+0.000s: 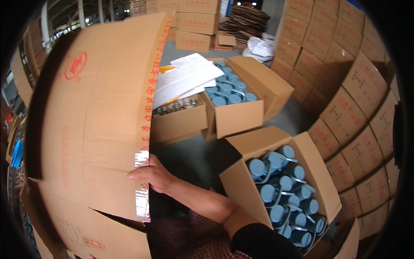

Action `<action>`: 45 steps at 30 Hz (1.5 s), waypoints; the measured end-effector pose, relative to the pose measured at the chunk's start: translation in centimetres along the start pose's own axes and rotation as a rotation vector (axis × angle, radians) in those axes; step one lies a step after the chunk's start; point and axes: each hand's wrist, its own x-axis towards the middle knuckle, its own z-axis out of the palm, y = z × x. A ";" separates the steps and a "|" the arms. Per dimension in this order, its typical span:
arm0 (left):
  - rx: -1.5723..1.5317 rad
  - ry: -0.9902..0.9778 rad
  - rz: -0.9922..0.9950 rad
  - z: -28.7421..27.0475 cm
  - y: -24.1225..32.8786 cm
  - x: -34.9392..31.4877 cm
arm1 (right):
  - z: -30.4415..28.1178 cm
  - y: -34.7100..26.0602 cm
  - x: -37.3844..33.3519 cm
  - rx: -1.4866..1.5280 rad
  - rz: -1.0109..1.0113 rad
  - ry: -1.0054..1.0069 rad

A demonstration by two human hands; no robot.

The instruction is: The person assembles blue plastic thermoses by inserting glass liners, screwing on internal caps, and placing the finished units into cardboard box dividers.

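Note:
A large brown cardboard box [99,108] with red print fills the left side, raised close to me. My right hand [153,173] is closed on its right edge, thumb on the near face beside shiny clear tape [142,203] and fingers hidden behind. Lower down, the cardboard has a dark slit [116,219]. My left hand does not show. Right of my forearm stands an open carton [322,172] packed with several blue-grey lidded containers [267,193] with handles.
Farther off, another open carton [239,118] holds similar blue-lidded containers. Beside it, a carton [181,125] of glass bottles lies partly under white sheets [189,73]. Stacked cartons [345,112] wall the right side. Flattened cardboard [246,21] is piled at the back.

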 end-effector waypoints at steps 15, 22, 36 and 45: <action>-0.727 -0.744 -0.007 25.1 20.0 -17.4 | -6.0 -19.8 -30.5 -0.053 -0.782 0.598; -0.754 -1.442 -0.077 35.6 29.3 -42.7 | -2.6 -19.2 -48.6 -0.295 -1.223 1.343; -0.696 -2.777 0.144 21.5 36.5 -73.1 | 10.7 -8.1 -72.5 -0.511 -1.898 1.734; 0.083 -2.515 0.078 34.9 23.0 -66.4 | -7.4 -7.5 -78.2 0.060 -2.121 1.981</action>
